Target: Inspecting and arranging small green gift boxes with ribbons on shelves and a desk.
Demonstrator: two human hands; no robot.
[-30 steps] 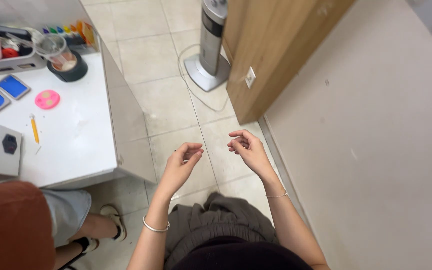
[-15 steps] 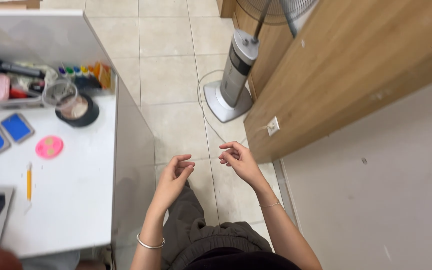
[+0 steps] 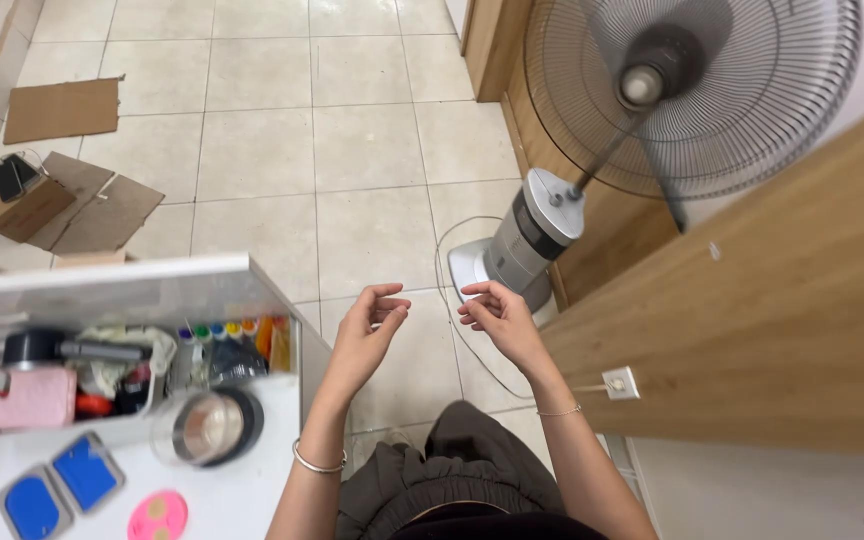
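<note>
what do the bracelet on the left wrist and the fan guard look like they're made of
Bracelet on the left wrist: apparently polished silver-toned metal, a thin bangle with bright glints. Fan guard: likely thin metal wire, grey and see-through, though coated plastic can't be excluded.

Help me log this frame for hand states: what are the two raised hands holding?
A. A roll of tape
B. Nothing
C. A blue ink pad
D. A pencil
B: the left hand and right hand hang bare over the tiled floor, fingers loosely curled.

Standing fan (image 3: pixel 652 120) by wooden door (image 3: pixel 772 330), cardboard pieces (image 3: pixel 62 150) on tiled floor (image 3: pixel 352 150), cluttered white table (image 3: pixel 232 500)
</note>
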